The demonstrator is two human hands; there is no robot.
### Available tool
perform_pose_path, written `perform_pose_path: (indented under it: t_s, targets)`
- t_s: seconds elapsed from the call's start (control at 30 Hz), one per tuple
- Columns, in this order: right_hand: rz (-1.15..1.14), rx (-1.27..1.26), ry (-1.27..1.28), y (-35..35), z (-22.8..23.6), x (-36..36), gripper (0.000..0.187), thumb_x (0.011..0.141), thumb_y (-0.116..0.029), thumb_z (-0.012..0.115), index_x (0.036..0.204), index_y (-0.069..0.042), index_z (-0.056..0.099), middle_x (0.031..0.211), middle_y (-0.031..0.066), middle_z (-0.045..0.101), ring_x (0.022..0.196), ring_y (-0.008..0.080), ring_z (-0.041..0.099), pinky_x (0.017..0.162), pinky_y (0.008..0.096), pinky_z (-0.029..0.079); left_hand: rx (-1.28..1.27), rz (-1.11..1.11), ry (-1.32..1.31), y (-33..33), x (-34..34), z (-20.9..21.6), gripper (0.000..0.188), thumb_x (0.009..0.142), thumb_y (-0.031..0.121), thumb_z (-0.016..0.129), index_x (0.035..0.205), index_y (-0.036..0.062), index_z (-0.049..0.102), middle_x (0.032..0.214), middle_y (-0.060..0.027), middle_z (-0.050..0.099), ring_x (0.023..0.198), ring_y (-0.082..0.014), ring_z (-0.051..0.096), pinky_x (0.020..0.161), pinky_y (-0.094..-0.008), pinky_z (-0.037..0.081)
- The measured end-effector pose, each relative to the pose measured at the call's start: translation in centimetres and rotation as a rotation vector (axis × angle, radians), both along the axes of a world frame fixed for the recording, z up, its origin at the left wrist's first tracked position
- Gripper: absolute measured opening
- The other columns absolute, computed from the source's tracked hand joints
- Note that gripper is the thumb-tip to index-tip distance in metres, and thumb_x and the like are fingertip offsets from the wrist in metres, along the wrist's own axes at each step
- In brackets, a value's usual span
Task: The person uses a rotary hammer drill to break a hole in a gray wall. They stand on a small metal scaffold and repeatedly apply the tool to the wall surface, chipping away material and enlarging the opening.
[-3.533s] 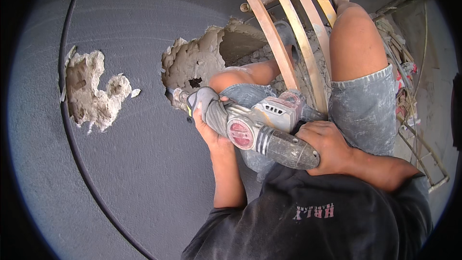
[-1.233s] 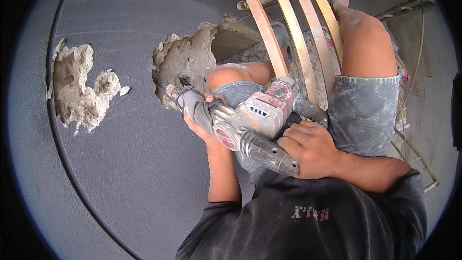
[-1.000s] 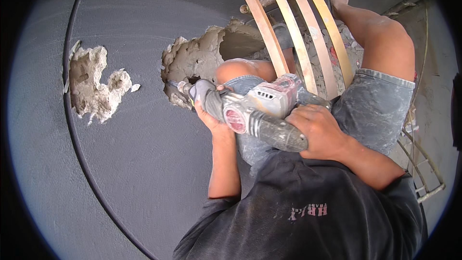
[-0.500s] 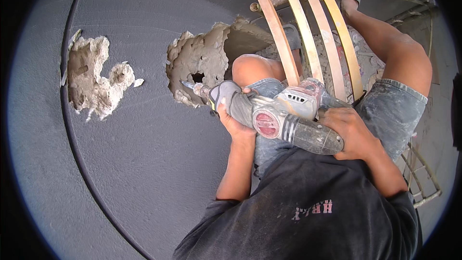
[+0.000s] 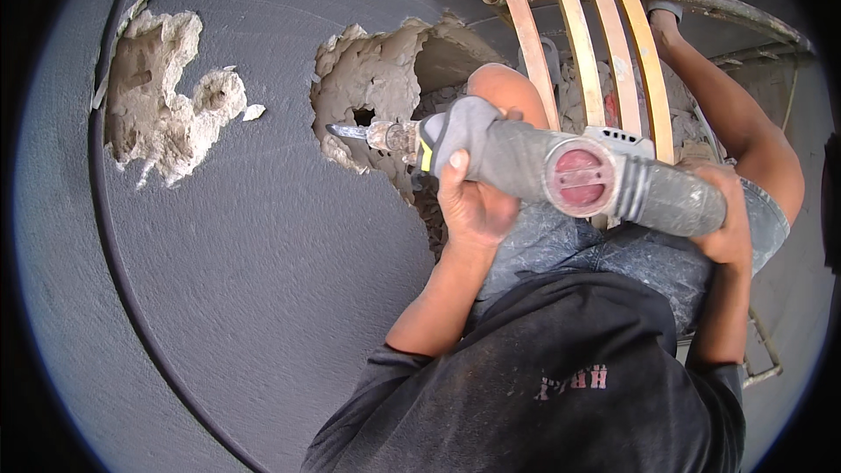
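A dusty rotary hammer [image 5: 561,171] with a round red cap on its side lies across my lap, nearly level and pointing left. My left hand [image 5: 477,201] supports its front end, thumb up against a grey wrap with a yellow edge [image 5: 464,136]; some of the fingers are hidden behind the tool. Around the dark rear handle [image 5: 683,201] my right hand [image 5: 729,210] is closed. The chisel bit [image 5: 349,131] reaches over the broken hole [image 5: 368,70] in the grey wall, its tip near the left edge, just below a small dark opening; contact is unclear.
Left of the hole is a second chipped patch [image 5: 158,96] in the wall [image 5: 289,298]. A black cable [image 5: 114,263] curves down the far left. Wooden slats [image 5: 574,35] run between my legs, over rubble [image 5: 683,105]. A metal tube [image 5: 701,0] crosses beyond them.
The hammer has swung to a more level position, and its rear end has moved right and up with my right hand. My left hand has shifted right and its palm now shows more.
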State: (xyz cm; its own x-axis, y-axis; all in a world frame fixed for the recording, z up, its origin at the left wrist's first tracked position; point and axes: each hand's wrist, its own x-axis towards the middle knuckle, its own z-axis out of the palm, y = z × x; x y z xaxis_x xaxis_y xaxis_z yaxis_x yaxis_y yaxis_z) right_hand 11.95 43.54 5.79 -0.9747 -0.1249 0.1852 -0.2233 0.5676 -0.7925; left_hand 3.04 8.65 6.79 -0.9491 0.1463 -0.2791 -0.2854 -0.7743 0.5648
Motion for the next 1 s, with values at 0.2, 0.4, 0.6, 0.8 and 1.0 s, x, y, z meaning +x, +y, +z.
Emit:
perform_pose_path:
  t_s: [0.2,0.4,0.6,0.8,1.0]
  targets:
    - [-0.083,-0.214,-0.228,7.5,-4.3,-1.9,0.071,0.068,-0.012,0.093,0.131,-0.003,0.060,0.133,0.0137,0.064,0.122,0.0293,0.062,0.108,0.0404,0.046,0.087,-0.060,-0.073,3.8,0.2,1.0,0.062,0.092,0.022,0.072,0.149,0.0090,0.050,0.146,-0.0067,0.060,0.142,-0.0242,0.052,0.124,-0.0479,0.036]
    - [-0.003,-0.165,-0.229,9.9,-5.5,-3.2,0.073,0.070,-0.011,0.090,0.135,-0.003,0.057,0.135,0.0145,0.064,0.123,0.0272,0.063,0.108,0.0409,0.048,0.103,-0.062,-0.126,4.9,1.1,1.5,0.062,0.093,0.023,0.070,0.150,0.0117,0.048,0.145,-0.0053,0.060,0.141,-0.0237,0.053,0.125,-0.0460,0.034]
    - [0.029,-0.235,-0.193,8.2,-4.4,-5.1,0.072,0.068,-0.003,0.091,0.132,-0.003,0.059,0.134,0.0135,0.065,0.123,0.0279,0.064,0.109,0.0402,0.048,0.160,-0.015,-0.078,3.8,1.0,0.4,0.064,0.092,0.019,0.071,0.151,0.0111,0.048,0.146,-0.0060,0.060,0.141,-0.0243,0.053,0.125,-0.0463,0.035]
    - [-0.010,-0.091,-0.147,6.4,-0.5,-7.0,0.069,0.067,0.000,0.089,0.131,-0.004,0.061,0.132,0.0113,0.064,0.124,0.0245,0.062,0.109,0.0378,0.047,0.156,0.048,-0.055,3.7,0.2,0.7,0.065,0.091,0.016,0.072,0.151,0.0112,0.049,0.147,-0.0056,0.060,0.140,-0.0223,0.054,0.126,-0.0443,0.034]
    - [-0.045,-0.171,-0.220,4.4,-0.4,-7.5,0.072,0.065,0.003,0.089,0.132,-0.004,0.062,0.130,0.0094,0.065,0.123,0.0230,0.063,0.109,0.0372,0.047,0.070,0.096,-0.017,2.8,-0.6,0.5,0.069,0.089,0.024,0.074,0.152,0.0113,0.047,0.146,-0.0060,0.059,0.141,-0.0250,0.053,0.126,-0.0472,0.034]
